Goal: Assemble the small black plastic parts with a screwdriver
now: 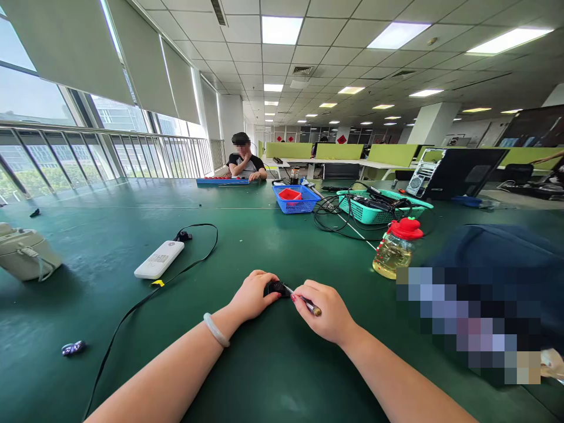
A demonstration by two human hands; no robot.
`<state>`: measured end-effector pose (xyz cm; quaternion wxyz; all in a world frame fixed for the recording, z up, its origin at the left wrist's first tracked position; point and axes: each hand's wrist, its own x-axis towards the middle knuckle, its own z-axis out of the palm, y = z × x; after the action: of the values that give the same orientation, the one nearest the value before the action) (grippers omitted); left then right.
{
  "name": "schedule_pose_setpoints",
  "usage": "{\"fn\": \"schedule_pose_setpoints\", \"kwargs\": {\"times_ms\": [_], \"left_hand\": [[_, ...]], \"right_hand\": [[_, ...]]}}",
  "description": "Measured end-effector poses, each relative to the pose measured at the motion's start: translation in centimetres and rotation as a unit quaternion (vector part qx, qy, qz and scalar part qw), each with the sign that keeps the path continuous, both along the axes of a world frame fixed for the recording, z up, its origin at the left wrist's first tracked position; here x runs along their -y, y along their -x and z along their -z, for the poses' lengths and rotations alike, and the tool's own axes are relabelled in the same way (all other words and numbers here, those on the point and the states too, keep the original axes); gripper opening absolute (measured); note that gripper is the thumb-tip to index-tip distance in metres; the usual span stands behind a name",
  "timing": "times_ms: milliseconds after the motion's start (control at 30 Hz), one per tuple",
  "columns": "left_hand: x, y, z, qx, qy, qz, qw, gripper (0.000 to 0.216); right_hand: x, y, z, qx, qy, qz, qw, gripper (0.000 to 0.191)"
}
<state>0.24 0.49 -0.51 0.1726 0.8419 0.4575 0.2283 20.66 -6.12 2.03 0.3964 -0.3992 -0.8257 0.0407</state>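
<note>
The left hand (253,295) is curled over a small black object (277,287), gripping it between thumb and fingers on the green counter (282,370). The right hand (328,311) pinches a thin pen-like tool (312,307), its tip at the right side of the object; whether it touches is too small to tell, as is what the object is.

The likeliest trouble is a slip: if the tip skids off the object, it could jab the left thumb close by, since both hands work so near each other. The object might also turn or slide if the left hand's hold is too light, as the counter looks smooth. A wide swing of the right arm could knock the bottle (393,258), which stands upright beyond the right hand.

That bottle holds a pale yellow liquid under a red lid (405,228). Farther back, a blue basket (297,207) holds a red container (289,195), and the green basket (365,215) beside it is heaped with black cables (379,201), some spilling over its side onto the counter.
</note>
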Motion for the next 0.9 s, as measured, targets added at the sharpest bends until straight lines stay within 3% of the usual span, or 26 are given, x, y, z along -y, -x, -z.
{"fn": "schedule_pose_setpoints", "kwargs": {"times_ms": [300,633,733,900], "left_hand": [[0.2,0.0,-0.1,-0.001,-0.003,0.001,1.0,0.027],[0.4,0.0,-0.1,-0.001,-0.008,0.003,1.0,0.025],[0.3,0.0,0.0,-0.003,-0.008,0.002,1.0,0.026],[0.2,-0.1,0.2,-0.009,-0.013,0.001,1.0,0.027]], "right_hand": [[0.0,0.1,0.3,0.038,-0.021,0.01,0.999,0.024],[0.4,2.1,1.9,0.203,-0.055,-0.023,0.977,0.013],[0.3,1.9,1.8,0.155,-0.017,-0.024,0.988,0.014],[-0.3,0.6,0.9,-0.017,0.071,-0.018,0.997,0.024]]}}
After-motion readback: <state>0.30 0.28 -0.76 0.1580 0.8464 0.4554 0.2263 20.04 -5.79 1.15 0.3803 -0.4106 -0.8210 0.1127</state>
